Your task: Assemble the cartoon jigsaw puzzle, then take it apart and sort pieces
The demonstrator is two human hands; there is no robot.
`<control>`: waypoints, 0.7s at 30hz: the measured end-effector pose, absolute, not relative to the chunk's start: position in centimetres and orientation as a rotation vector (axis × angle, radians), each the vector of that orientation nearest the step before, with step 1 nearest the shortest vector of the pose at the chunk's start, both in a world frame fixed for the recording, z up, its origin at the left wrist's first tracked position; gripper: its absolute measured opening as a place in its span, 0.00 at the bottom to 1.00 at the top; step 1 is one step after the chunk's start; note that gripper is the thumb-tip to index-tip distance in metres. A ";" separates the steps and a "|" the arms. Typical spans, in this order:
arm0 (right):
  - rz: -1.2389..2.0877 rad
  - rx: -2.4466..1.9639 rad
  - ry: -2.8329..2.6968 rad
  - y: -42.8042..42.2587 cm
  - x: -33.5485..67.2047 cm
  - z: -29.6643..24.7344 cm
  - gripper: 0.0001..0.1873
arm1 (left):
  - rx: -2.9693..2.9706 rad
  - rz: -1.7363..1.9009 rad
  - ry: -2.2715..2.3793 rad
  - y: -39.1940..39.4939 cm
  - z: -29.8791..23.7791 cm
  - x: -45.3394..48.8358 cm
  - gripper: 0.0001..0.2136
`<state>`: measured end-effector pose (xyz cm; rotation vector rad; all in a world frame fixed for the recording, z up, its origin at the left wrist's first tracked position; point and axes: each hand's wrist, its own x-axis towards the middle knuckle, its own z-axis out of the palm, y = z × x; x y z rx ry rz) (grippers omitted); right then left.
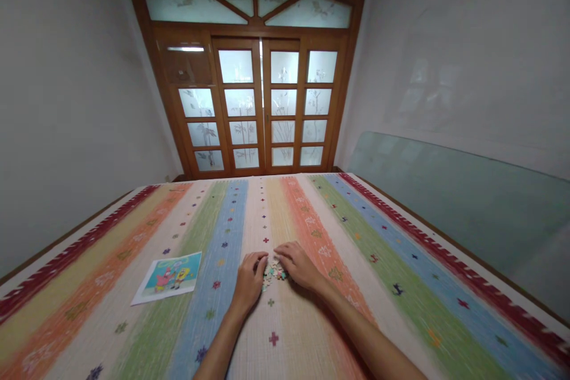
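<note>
A striped cloth [365,249] spreads wide; beyond it stand glazed doors [304,101]. At left lies a cartoon picture [171,276], apart from the hands. The left hand [252,276] and right hand [299,264] partly cover the heap's sides, fingers loosely bent; whether either grip has something, I cannot tell. Between them, small puzzle pieces [274,273] lie heaped, pale, some green.

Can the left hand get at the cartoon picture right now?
Probably yes: the cartoon picture lies left of the left hand, with only striped cloth showing between them. The hand would likely have to leave the puzzle pieces.
</note>
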<state>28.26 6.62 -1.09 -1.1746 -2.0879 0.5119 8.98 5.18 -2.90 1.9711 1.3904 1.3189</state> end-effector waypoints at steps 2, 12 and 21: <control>0.474 -1.250 -2.115 6.2 28.9 -1.5 0.21 | 1.977 1.291 1.413 5.2 -3.2 9.0 0.17; 0.784 -1.306 -1.905 4.5 28.4 -3.8 0.36 | 2.143 0.993 1.169 3.9 -3.8 8.9 0.26; 1.307 -0.827 -0.945 7.2 22.1 -3.5 0.27 | 1.698 1.302 1.174 5.8 -2.8 9.0 0.21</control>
